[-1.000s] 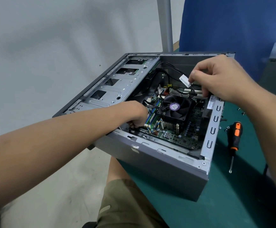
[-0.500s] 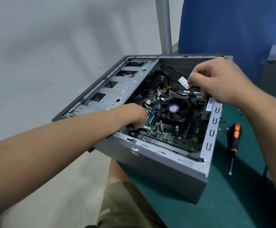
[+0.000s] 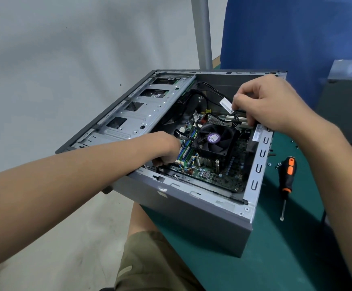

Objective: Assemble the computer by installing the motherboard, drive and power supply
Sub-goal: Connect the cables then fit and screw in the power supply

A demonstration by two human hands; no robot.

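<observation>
The green circuit-board motherboard [image 3: 219,175], carrying a black square fan cooler [image 3: 215,141], lies flat on the floor of the open grey steel computer case [image 3: 192,223]. The case sits on the green table [image 3: 276,259], its left part apparently overhanging the table's edge. The board is probably light, stiff and fragile, best held by its bare edges, never by the small components. The left hand [image 3: 166,148] reaches down at the board's near-left edge, its fingers curled out of sight, so I cannot tell what it holds. The right hand [image 3: 276,106] pinches thin black cables [image 3: 235,118] bearing a white label, limp and easily snagged, above the board's far side. Room is tight: the silver perforated drive cage [image 3: 129,120] walls the left, thin sheet-metal rims surround the opening, and a black-and-orange screwdriver [image 3: 287,175] lies near the case on the right
</observation>
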